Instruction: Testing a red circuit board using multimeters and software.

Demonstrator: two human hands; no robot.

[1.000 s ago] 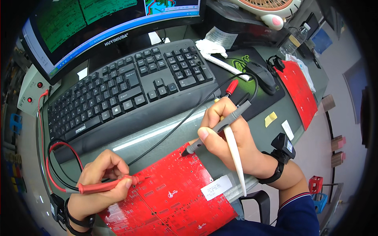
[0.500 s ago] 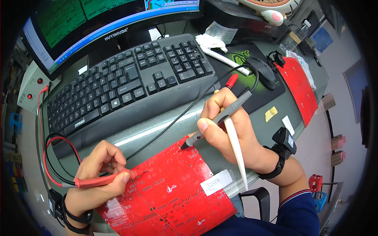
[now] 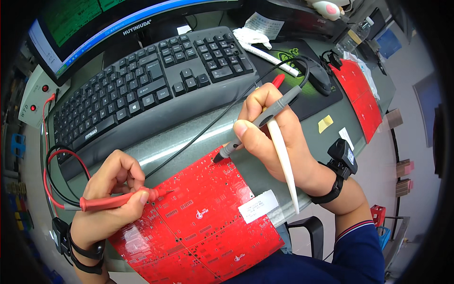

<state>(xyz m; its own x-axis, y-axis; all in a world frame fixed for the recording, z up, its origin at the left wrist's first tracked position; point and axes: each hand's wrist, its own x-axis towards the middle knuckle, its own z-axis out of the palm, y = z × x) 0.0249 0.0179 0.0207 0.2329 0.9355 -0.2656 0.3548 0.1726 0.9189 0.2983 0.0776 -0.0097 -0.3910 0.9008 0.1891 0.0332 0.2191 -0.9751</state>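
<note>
A red circuit board [image 3: 203,232] with a white paper label [image 3: 258,206] lies tilted at the table's near edge, in front of my body. My left hand [image 3: 118,189] is closed around a red test probe [image 3: 111,201], its thin tip over the board's upper left part. In my right hand [image 3: 276,137] is a grey test probe [image 3: 274,111], whose black tip meets the board near its top corner. A white pointed stick [image 3: 283,165] is also held in that hand, pointing down toward me. Behind its fingers shows a red-ended tool [image 3: 278,80], mostly hidden.
Beyond the board stand a black keyboard [image 3: 142,90] and a monitor [image 3: 71,52]. A mouse [image 3: 313,80] rests on a dark mat [image 3: 326,106]. More red boards [image 3: 357,97] lie at the right edge. A probe cable [image 3: 203,130] crosses the table; a white box [image 3: 35,102] stands left.
The whole view has shifted a little, so the board, hands and keyboard sit higher in the picture. Both probes stay over nearly the same spots on the board.
</note>
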